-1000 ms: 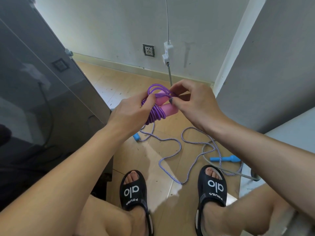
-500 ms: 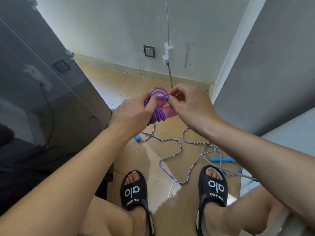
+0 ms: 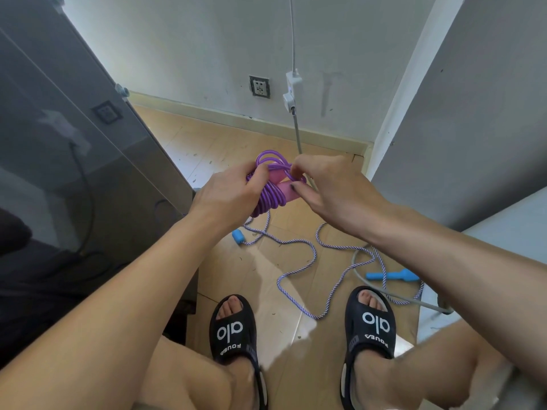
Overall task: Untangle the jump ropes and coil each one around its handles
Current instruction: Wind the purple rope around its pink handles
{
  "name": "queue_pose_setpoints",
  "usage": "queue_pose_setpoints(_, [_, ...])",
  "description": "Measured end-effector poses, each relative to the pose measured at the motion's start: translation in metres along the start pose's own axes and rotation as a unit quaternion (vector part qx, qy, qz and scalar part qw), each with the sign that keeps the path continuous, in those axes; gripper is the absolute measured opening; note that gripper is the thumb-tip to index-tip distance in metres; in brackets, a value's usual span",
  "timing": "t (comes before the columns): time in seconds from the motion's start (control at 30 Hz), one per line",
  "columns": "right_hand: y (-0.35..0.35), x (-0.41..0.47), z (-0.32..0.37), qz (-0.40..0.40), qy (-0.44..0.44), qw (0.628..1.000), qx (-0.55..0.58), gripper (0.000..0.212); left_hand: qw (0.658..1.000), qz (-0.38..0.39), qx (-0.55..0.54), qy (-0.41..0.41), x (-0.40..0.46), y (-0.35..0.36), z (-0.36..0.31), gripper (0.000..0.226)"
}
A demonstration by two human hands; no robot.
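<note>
A purple jump rope (image 3: pixel 270 193) is wound in several turns around its pink handles (image 3: pixel 288 192), held up over the floor. My left hand (image 3: pixel 228 196) grips the bundle from the left, thumb on the coils. My right hand (image 3: pixel 328 187) pinches a purple strand at the top of the bundle, fingers resting by the pink handle. A second rope, striped blue and white (image 3: pixel 299 261), lies loose in curves on the floor. One of its blue handles (image 3: pixel 392 275) lies at the right, the other (image 3: pixel 237 236) under my left wrist.
My two feet in black slippers (image 3: pixel 233 329) (image 3: pixel 371 321) stand on the wooden floor (image 3: pixel 207 143). A dark glass panel (image 3: pixel 74 143) stands at the left and a grey wall (image 3: pixel 473 113) at the right. A grey cable (image 3: pixel 297 134) hangs from a wall plug and runs along the floor.
My right hand has shifted its hold on the purple strand at the top of the bundle, tucking it against the handles. The left hand keeps its grip. The floor rope has not moved.
</note>
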State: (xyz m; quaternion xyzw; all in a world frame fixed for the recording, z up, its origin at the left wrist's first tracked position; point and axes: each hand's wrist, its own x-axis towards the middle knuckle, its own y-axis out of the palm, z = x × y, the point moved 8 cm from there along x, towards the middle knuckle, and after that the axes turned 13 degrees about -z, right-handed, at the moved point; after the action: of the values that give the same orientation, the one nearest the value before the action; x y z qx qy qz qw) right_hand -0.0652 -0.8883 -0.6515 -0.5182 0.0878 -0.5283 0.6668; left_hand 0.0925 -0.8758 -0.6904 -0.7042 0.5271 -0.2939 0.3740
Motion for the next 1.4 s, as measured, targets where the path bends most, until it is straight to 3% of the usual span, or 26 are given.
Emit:
queue_pose_setpoints(0.13, [-0.002, 0.0, 0.008, -0.015, -0.008, 1.0, 0.001, 0.014, 1.0, 0.006, 0.018, -0.008, 0.003, 0.002, 0.006, 0.042])
queue_pose_setpoints(0.27, [0.018, 0.001, 0.008, 0.072, 0.159, 0.975, 0.134, 0.025, 0.996, 0.001, 0.087, 0.002, 0.001, 0.009, 0.003, 0.043])
queue_pose_setpoints(0.37, [0.005, 0.01, -0.009, 0.023, 0.271, 0.941, 0.201, 0.027, 0.997, 0.006, 0.069, 0.021, -0.002, 0.014, -0.005, 0.044])
queue_pose_setpoints(0.47, [-0.013, 0.02, -0.019, -0.03, 0.255, 0.951, 0.173, 0.029, 0.994, 0.029, 0.091, 0.046, -0.004, 0.017, -0.009, 0.046])
queue_pose_setpoints(0.6, [-0.003, 0.021, -0.012, -0.012, 0.248, 0.953, 0.172, 0.033, 0.991, 0.043, 0.119, 0.05, -0.008, 0.02, -0.014, 0.052])
queue_pose_setpoints(0.73, [0.002, 0.02, -0.011, -0.026, 0.301, 0.927, 0.222, 0.035, 0.979, 0.034, 0.186, 0.071, -0.009, 0.015, -0.021, 0.048])
queue_pose_setpoints(0.9, [0.028, 0.005, 0.009, 0.057, 0.332, 0.911, 0.239, 0.022, 0.94, 0.066, 0.324, 0.079, -0.014, 0.026, -0.027, 0.018])
queue_pose_setpoints(0.97, [0.031, 0.001, 0.013, 0.073, 0.337, 0.905, 0.248, 0.02, 0.927, 0.077, 0.354, 0.094, -0.015, 0.03, -0.025, 0.021])
queue_pose_setpoints(1.07, [0.02, 0.005, 0.001, 0.058, 0.33, 0.916, 0.222, 0.02, 0.946, 0.067, 0.296, 0.113, -0.015, 0.035, -0.026, 0.032])
queue_pose_setpoints(1.2, [-0.017, 0.028, -0.025, -0.045, 0.292, 0.927, 0.23, 0.011, 0.995, 0.027, 0.09, 0.046, 0.0, 0.033, -0.015, 0.052])
queue_pose_setpoints(1.3, [-0.026, 0.037, -0.041, -0.082, 0.272, 0.926, 0.249, 0.006, 0.998, 0.043, 0.021, 0.049, 0.004, 0.034, -0.02, 0.055])
queue_pose_setpoints(1.4, [-0.014, 0.037, -0.046, -0.052, 0.256, 0.926, 0.273, 0.011, 0.997, 0.047, -0.046, 0.043, 0.01, 0.037, -0.025, 0.061])
